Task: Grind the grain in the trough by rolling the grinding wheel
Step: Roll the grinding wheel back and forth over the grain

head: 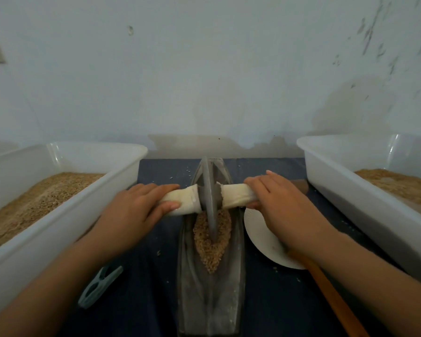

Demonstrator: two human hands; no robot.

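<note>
My left hand (134, 207) wraps the cloth-covered handle (180, 201) on the left of the grinding wheel (210, 190), fingers (156, 188) curled over the top and thumb underneath, so the grip is closed round it. My right hand (277, 203) does the same on the right stub of the handle, fingers draped over and holding it tight. The wheel stands upright between my two hands, its lower edge sunk into the grain (213, 242) that lies in the middle of the long grey trough (209, 300). The trough runs away from me along the dark blue desk (144, 300). My right wrist covers part of a white plate (260, 237) and the upper end of a wooden stick (336, 297), whose lower end is cut off by the frame. White tubs of grain sit at the left (58, 215) and right (350, 190), both cropped at the edges. A grey clip (99, 287) lies near my left forearm. The wheel's rim within the grain is blurred.
</note>
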